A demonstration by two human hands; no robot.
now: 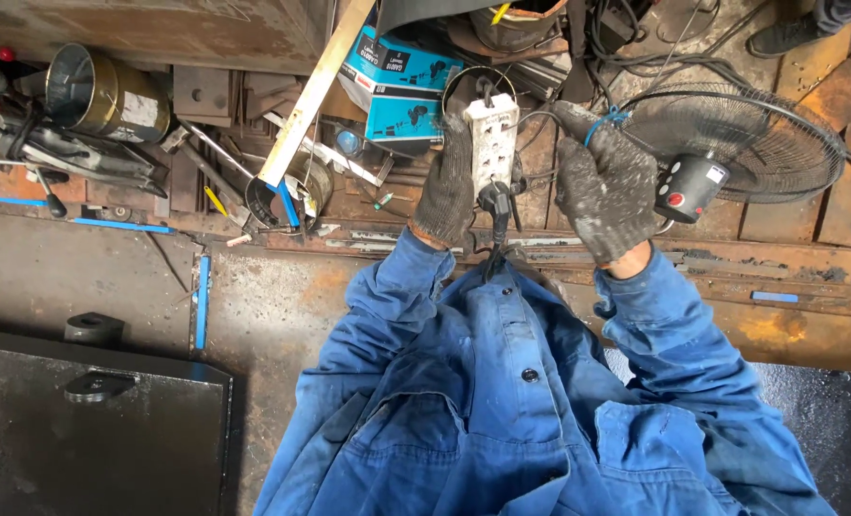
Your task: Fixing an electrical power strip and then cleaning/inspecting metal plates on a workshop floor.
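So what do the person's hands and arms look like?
Both hands, the left hand and the right hand, wear dirty grey knitted work gloves. The arms are covered by long blue cloth sleeves of a buttoned work jacket, smudged with dark stains.

Rusty, stained steel floor plates (282, 315), black metal cabinet (91, 440) near left, round wire-caged floor fan (779, 134) far right, cluttered tools beyond.

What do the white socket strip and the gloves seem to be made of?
The socket strip looks like moulded white plastic, smooth but grimy. The gloves on the left hand and right hand appear knitted grey fabric, with a visible weave, speckled with dirt.
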